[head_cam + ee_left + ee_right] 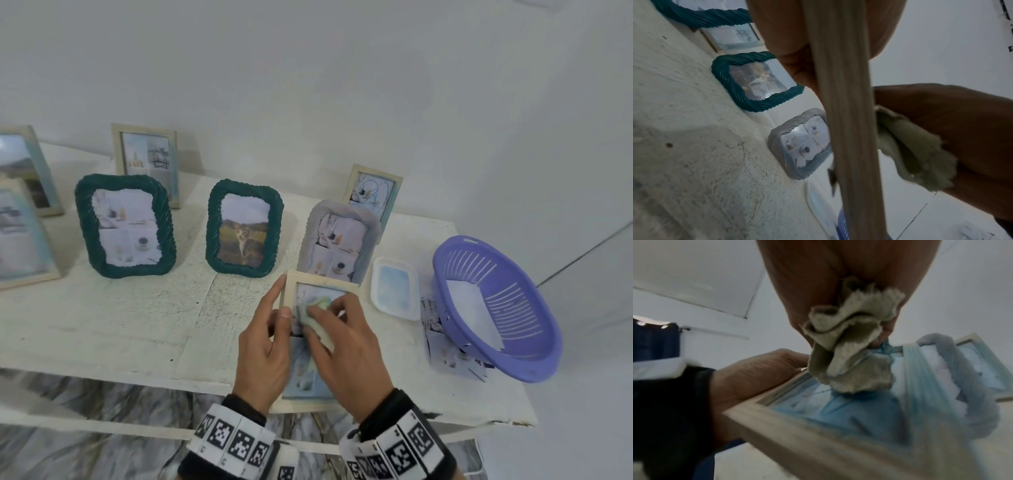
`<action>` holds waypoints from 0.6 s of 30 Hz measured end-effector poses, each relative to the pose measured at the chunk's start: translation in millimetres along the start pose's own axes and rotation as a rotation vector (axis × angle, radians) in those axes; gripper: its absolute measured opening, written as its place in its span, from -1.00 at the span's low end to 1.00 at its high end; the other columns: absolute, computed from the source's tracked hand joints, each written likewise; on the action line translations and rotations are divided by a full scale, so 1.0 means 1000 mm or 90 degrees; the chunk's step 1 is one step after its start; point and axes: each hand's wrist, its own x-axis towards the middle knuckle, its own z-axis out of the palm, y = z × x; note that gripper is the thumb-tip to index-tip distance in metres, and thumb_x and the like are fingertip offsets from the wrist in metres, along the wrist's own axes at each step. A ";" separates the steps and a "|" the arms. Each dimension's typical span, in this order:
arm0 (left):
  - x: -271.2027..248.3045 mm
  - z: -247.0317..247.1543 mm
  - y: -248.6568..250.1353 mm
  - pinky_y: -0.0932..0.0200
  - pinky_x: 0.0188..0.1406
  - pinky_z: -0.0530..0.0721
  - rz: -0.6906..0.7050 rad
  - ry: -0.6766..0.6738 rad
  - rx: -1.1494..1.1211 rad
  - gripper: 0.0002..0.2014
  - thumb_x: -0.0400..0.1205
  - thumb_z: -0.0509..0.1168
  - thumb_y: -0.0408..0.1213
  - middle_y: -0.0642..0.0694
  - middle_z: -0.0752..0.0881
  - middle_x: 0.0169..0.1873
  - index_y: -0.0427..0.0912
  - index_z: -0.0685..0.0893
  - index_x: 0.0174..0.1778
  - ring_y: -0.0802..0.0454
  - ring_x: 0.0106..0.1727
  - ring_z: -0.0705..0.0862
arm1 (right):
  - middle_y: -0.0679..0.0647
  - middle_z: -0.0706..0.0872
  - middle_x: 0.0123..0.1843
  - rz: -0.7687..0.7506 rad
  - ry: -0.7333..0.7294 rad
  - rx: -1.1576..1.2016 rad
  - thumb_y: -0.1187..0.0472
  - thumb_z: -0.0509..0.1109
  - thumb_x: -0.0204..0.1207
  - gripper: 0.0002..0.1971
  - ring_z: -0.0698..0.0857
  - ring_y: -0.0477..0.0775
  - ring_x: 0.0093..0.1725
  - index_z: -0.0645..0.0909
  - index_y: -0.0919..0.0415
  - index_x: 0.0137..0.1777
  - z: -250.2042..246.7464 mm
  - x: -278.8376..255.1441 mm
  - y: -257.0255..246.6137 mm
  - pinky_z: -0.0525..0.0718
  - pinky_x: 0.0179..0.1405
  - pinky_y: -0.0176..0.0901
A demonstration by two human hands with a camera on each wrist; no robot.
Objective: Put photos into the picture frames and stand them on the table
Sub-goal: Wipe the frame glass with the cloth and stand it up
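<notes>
Head view: the light wooden rectangular picture frame (317, 337) is held over the near edge of the white table (102, 318). Risk: wiping pressure could tip or slide it from the one-sided hold. Left hand (265, 356) grips its left rail, fingers curled round. Right hand (349, 356) pinches a crumpled pale green cloth (313, 320) against the glass.
</notes>
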 end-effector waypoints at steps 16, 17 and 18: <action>-0.005 -0.001 0.002 0.19 -0.54 0.33 0.018 0.022 0.060 -0.56 0.73 0.10 -0.06 0.08 0.34 -0.58 0.25 0.41 0.56 0.11 -0.53 0.28 | 0.00 0.49 -0.05 0.082 0.021 0.040 0.10 0.41 0.57 -0.81 0.55 -0.13 -0.20 0.73 0.12 0.10 -0.006 -0.007 0.006 0.49 -0.17 -0.50; -0.004 -0.002 0.002 0.18 -0.54 0.32 0.020 0.020 0.065 -0.57 0.73 0.10 -0.05 0.07 0.33 -0.58 0.27 0.41 0.56 0.09 -0.54 0.27 | 0.01 0.49 -0.05 0.052 0.000 0.017 0.10 0.40 0.58 -0.81 0.56 -0.10 -0.22 0.73 0.13 0.11 -0.007 -0.010 0.007 0.53 -0.21 -0.43; -0.003 -0.002 0.003 0.18 -0.55 0.31 0.022 0.018 0.067 -0.57 0.74 0.10 -0.05 0.07 0.31 -0.58 0.26 0.41 0.56 0.09 -0.54 0.26 | 0.03 0.48 -0.06 0.037 -0.004 -0.021 0.12 0.40 0.59 -0.84 0.55 -0.06 -0.27 0.72 0.14 0.08 -0.008 -0.010 0.008 0.57 -0.27 -0.35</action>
